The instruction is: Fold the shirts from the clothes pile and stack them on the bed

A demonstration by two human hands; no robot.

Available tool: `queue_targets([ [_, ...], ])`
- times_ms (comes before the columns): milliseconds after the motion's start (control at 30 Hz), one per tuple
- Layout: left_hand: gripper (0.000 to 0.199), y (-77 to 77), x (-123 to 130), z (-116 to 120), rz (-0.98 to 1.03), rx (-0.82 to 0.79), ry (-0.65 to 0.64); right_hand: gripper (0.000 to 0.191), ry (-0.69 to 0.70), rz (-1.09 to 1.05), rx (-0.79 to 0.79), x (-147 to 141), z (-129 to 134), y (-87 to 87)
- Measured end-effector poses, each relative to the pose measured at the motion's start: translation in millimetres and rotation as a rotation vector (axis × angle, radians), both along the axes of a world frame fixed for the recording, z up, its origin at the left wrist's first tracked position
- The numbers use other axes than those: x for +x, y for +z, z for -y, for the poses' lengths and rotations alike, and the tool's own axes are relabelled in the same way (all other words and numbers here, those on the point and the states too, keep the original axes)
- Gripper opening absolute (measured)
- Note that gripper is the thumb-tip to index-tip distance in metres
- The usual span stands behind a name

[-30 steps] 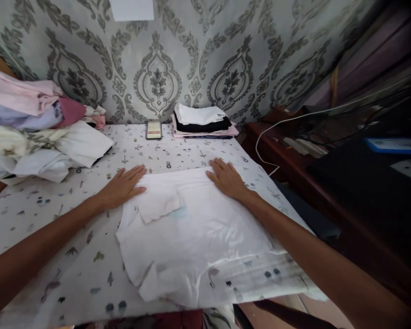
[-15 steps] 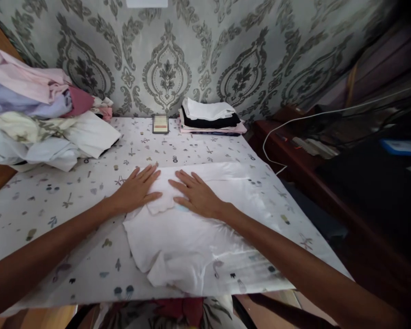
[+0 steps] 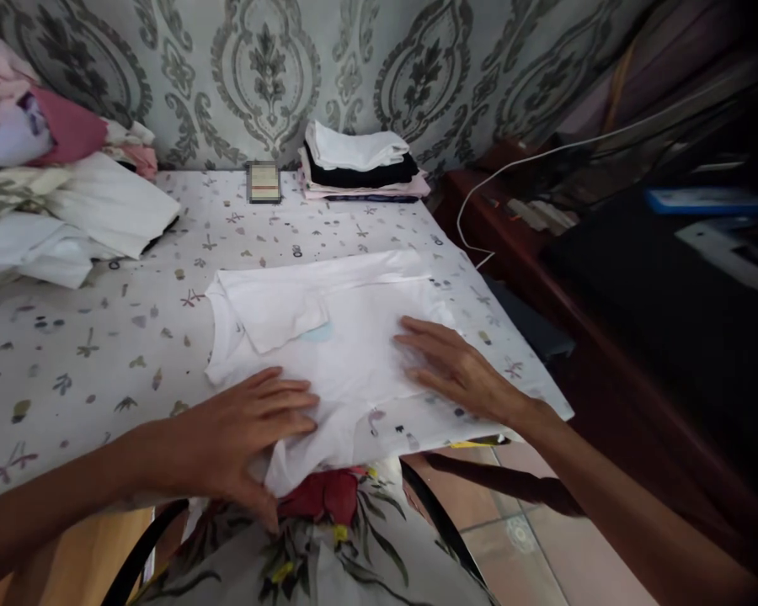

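A white shirt [image 3: 366, 328] lies on the table with its far side folded inward and one sleeve turned over its middle, beside a small light blue patch. Its neckline faces left, and its near left part hangs at the table's front edge. My left hand [image 3: 253, 429] is at that near left part, fingers apart over the cloth and thumb lower, past the edge. On the right part of the shirt, my right hand [image 3: 448, 362] is open, fingers spread and slightly blurred.
The table [image 3: 132, 337] has a patterned white cover. A heap of clothes [image 3: 69, 194] sits at the left. At the back stand a small blurred box [image 3: 264, 183] and a folded stack [image 3: 363, 168]. A dark red desk [image 3: 511, 244] with a white cable is on the right.
Both hands have come off the shirt's folded far part: the left moved nearer to the front edge, the right moved rightward. The view has tilted down, showing more of the lap and floor.
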State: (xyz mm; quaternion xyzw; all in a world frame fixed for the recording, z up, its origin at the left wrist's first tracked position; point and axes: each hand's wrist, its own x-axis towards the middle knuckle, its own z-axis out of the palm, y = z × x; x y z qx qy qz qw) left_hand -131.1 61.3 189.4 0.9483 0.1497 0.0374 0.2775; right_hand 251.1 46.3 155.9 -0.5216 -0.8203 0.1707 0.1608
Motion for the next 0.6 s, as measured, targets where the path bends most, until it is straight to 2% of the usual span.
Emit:
queue_targets([
  [100, 0.031, -6.7, 3, 14, 0.072, 0.148, 0.023, 0.046, -0.026, 0.017, 0.063, 30, 31, -5.8],
  [200, 0.034, -16.7, 7, 22, 0.173, 0.228, 0.078, 0.041, -0.022, 0.041, 0.13, 45, 49, -5.6],
  [333, 0.028, -28.9, 11, 29, 0.265, 0.254, 0.147, 0.032, -0.039, 0.043, 0.222, 47, 53, -0.6],
  [467, 0.024, -34.0, 10, 30, 0.296, 0.198, 0.202, 0.028, -0.093, 0.043, 0.311, 44, 49, -4.9],
  [533, 0.017, -30.7, 9, 29, 0.319, 0.124, 0.212, 0.024, -0.139, 0.022, 0.323, 46, 48, -8.2],
  [600, 0.016, -22.2, 8, 25, 0.348, -0.024, 0.22, 0.02, -0.182, -0.016, 0.304, 51, 46, -8.5],
])
